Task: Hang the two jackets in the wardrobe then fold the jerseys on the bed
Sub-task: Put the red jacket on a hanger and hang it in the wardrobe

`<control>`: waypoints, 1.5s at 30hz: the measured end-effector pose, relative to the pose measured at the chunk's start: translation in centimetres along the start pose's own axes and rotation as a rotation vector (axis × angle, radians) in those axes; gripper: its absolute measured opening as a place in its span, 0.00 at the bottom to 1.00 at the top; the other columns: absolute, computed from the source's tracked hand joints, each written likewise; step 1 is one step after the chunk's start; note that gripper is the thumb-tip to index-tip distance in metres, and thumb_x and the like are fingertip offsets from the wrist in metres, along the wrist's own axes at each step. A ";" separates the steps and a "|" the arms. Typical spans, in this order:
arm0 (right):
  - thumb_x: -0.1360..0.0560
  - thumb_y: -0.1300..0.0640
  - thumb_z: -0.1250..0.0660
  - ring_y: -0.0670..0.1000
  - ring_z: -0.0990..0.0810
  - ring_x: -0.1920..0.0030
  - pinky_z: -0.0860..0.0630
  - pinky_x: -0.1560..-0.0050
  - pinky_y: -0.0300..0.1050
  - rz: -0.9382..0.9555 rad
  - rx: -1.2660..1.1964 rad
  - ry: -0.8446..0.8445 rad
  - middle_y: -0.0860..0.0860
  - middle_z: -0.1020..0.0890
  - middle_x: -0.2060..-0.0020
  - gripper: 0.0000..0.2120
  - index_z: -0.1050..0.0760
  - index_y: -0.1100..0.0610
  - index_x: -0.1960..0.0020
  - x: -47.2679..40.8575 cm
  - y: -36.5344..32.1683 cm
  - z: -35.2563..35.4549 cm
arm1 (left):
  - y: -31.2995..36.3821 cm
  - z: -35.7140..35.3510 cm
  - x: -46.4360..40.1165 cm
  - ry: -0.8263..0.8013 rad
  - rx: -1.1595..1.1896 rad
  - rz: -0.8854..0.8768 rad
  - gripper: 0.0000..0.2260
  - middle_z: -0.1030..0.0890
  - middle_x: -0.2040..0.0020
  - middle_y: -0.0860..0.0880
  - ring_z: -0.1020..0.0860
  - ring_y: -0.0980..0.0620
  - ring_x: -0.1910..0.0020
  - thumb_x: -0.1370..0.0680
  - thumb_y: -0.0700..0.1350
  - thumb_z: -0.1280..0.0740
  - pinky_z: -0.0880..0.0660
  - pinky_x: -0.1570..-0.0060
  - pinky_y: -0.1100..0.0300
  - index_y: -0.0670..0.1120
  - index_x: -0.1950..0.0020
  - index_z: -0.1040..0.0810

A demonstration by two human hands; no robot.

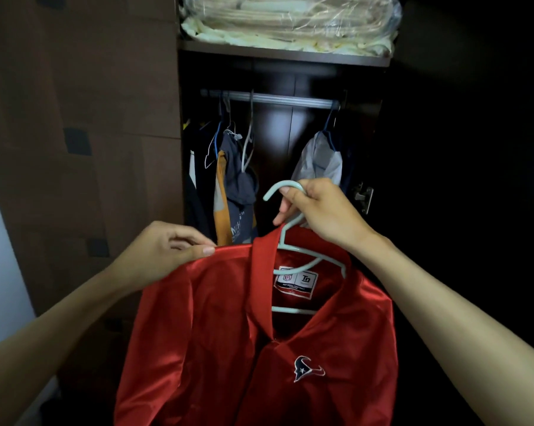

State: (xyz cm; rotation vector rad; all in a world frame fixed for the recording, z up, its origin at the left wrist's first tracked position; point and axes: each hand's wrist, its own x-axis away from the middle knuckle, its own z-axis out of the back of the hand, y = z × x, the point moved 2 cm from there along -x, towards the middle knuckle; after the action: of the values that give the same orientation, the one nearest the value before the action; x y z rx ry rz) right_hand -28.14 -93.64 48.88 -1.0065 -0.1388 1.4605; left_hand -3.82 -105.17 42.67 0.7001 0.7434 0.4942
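Currently the right hand [319,210] is gripping the hanger [293,229] at its neck, hook curving left; the rail [268,99] is lying above and beyond those fingers. The left hand [167,250] is pinching the red jacket [259,348] at its shoulder.

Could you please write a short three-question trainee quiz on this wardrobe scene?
1. True or false: the pale green hanger already hangs on the wardrobe rail.
2. Which hand grips the hanger's neck: A) left hand, B) right hand?
3. What is the left hand pinching?

Key:
1. False; its hook is held below the rail, free of it.
2. B.
3. The shoulder of the red jacket.
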 end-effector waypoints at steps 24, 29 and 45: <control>0.15 0.60 0.42 0.45 0.23 0.80 0.33 0.78 0.34 0.052 -0.132 0.145 0.61 0.19 0.72 0.15 0.26 0.61 0.60 -4.4 -2.4 2.6 | -2.2 3.4 -0.8 -0.213 -0.228 0.095 0.11 0.13 0.53 0.55 0.14 0.57 0.53 0.26 0.51 0.25 0.18 0.48 0.57 0.51 0.46 0.15; 0.14 0.57 0.42 0.45 0.23 0.79 0.35 0.81 0.34 -0.041 -0.062 0.088 0.62 0.17 0.67 0.18 0.28 0.57 0.62 -4.8 -1.8 2.5 | -1.9 2.6 -1.1 -0.223 -0.223 0.153 0.19 0.14 0.50 0.60 0.16 0.63 0.51 0.32 0.55 0.20 0.22 0.45 0.63 0.56 0.43 0.20; 0.27 0.41 0.25 0.45 0.16 0.58 0.21 0.61 0.38 -0.160 -0.142 -0.132 0.58 0.14 0.46 0.21 0.24 0.56 0.46 -3.9 -2.2 2.1 | 3.1 0.1 -6.4 -0.057 0.199 -0.122 0.11 0.12 0.51 0.45 0.14 0.51 0.53 0.26 0.37 0.26 0.19 0.54 0.65 0.39 0.43 0.16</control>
State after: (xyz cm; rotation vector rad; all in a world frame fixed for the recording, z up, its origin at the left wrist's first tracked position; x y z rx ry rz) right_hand -28.54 -95.56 53.41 -0.9892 -0.4143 1.3842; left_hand -8.33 -107.15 47.72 0.8453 0.7828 0.2902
